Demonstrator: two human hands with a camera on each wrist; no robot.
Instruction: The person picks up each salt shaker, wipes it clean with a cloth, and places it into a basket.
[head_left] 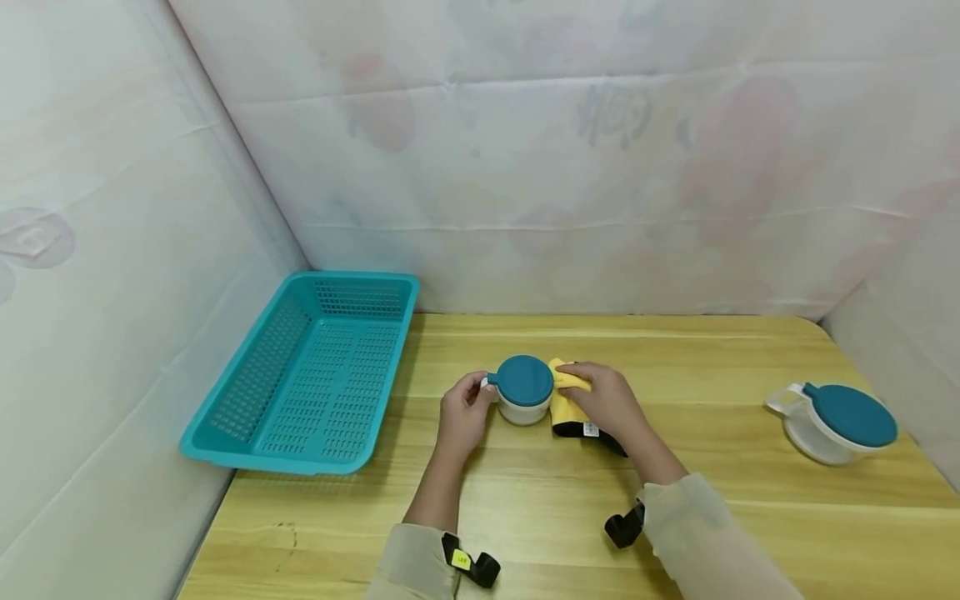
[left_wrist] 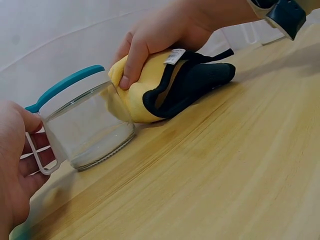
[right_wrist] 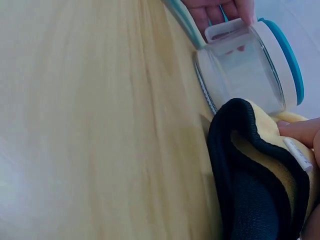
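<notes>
A small clear glass jar with a teal lid and a white handle stands upright on the wooden table. My left hand pinches its handle, the thumb up near the lid's tab. On the jar's other side, my right hand grips a folded yellow cloth with black trim and a white tag. The cloth's yellow end lies against the glass in the left wrist view. Its dark underside faces the camera in the right wrist view, and part of the right hand falls outside that frame.
To the left is a teal perforated plastic basket, near the side wall. A second lidded jar, wider and with a white handle, stands at the table's right side. Pale patterned fabric rises behind the table.
</notes>
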